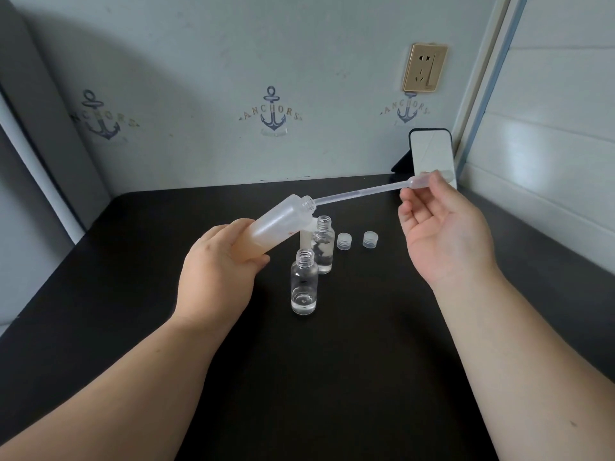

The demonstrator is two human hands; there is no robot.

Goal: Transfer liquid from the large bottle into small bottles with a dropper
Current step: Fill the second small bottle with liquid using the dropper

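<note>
My left hand (219, 261) grips the large translucent bottle (276, 221), tilted with its open neck pointing up and to the right. A long clear dropper (362, 191) reaches into that neck with its tip. My right hand (439, 227) pinches the dropper's bulb at the far right. Two small clear bottles stand uncapped on the black table below: the near one (304, 287) holds a little liquid at its bottom, and the far one (324, 247) stands just behind it, partly hidden by the large bottle.
Two small clear caps (344, 241) (370, 239) lie to the right of the small bottles. A phone (431, 154) leans against the wall at the back right, under a wall socket (424, 68). The black table (332, 377) meets walls behind and on the right.
</note>
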